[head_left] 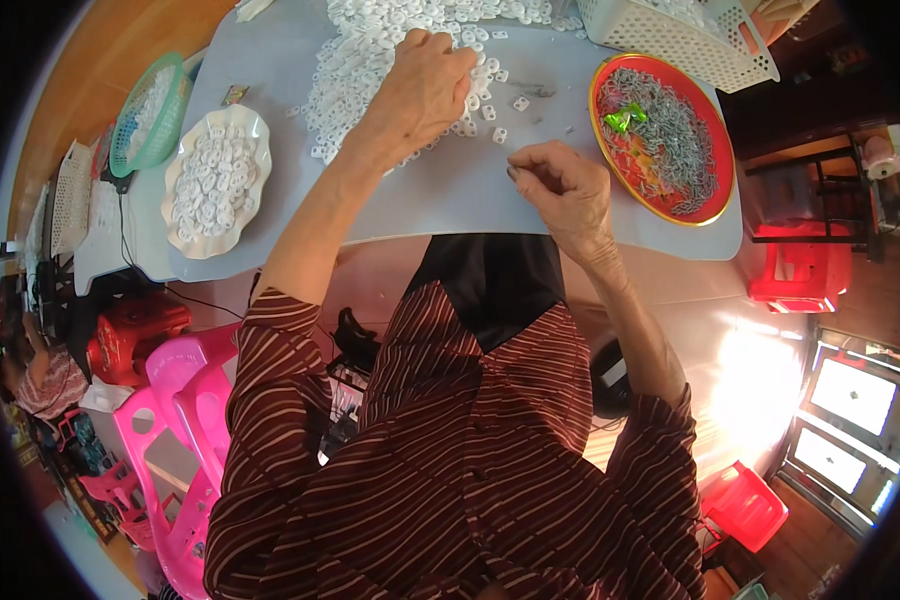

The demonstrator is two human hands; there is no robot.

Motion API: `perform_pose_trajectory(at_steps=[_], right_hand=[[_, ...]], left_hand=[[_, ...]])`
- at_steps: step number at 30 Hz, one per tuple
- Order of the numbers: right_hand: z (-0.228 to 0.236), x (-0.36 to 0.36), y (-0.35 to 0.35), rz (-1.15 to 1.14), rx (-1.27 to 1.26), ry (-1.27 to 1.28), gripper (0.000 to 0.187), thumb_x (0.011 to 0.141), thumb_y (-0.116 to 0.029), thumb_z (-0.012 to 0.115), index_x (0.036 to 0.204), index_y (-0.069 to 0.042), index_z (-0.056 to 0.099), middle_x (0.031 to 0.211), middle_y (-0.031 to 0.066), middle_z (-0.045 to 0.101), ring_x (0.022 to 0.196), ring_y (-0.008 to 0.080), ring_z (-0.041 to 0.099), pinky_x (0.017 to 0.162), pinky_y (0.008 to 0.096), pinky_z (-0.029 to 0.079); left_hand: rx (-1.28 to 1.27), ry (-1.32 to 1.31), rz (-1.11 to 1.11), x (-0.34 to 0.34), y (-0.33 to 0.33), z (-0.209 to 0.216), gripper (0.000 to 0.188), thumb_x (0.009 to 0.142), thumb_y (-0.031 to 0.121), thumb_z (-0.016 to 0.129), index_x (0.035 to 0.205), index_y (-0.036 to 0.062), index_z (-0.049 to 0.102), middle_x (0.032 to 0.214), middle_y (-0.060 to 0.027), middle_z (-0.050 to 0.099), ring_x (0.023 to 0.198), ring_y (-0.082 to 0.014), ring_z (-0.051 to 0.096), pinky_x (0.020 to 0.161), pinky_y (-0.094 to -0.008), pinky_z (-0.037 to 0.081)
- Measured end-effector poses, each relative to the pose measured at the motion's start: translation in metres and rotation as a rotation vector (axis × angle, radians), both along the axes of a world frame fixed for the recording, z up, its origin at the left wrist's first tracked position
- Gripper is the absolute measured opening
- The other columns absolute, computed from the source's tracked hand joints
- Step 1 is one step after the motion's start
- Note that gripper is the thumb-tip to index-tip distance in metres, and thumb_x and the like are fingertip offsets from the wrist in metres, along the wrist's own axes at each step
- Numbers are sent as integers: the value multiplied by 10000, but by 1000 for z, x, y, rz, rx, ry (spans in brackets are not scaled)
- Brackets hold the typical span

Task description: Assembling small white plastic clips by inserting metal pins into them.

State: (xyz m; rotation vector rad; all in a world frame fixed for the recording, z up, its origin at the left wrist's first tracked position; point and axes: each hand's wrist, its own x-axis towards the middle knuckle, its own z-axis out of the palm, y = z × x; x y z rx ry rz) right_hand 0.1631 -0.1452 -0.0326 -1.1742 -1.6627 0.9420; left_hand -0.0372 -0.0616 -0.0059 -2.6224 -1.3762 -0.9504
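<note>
A heap of small white plastic pieces with holes (355, 75) spreads over the far middle of the grey table (290, 205). My left hand (420, 90) lies over the heap's right side, its fingers curled down; what they hold, if anything, is hidden. Nearer to me and to the right, my right hand (570, 195) hovers by the table's front edge. Its thumb and forefinger are pinched together, and a tiny dark spot shows at the tips, too small to name. Several loose white pieces (499, 134) lie between the two hands.
Right of my right hand stands a red tray with a gold rim (597, 120), full of small grey metal screws or nails. A white perforated basket (670, 45) is behind it. A scalloped white dish (260, 165) and green basket (175, 115) stand left. Pink chairs (185, 420) are lower left.
</note>
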Motion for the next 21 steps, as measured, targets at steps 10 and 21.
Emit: perform_pose_trajectory(at_steps=[10, 21], right_hand=[[-5, 4, -1, -20, -11, 143, 124, 793, 4, 669, 912, -2, 637, 757, 28, 651, 661, 55, 584, 619, 212, 488], [-4, 3, -1, 0, -97, 357, 108, 816, 47, 630, 920, 20, 628, 811, 36, 648, 732, 84, 622, 666, 216, 506]], left_hand=[[-22, 4, -209, 18, -22, -1, 121, 781, 8, 587, 899, 20, 605, 885, -86, 543, 951, -270, 480, 830, -369, 434], [-141, 278, -154, 34, -40, -15, 119, 757, 4, 602, 869, -4, 565, 886, -113, 524, 956, -272, 465, 879, -354, 417]])
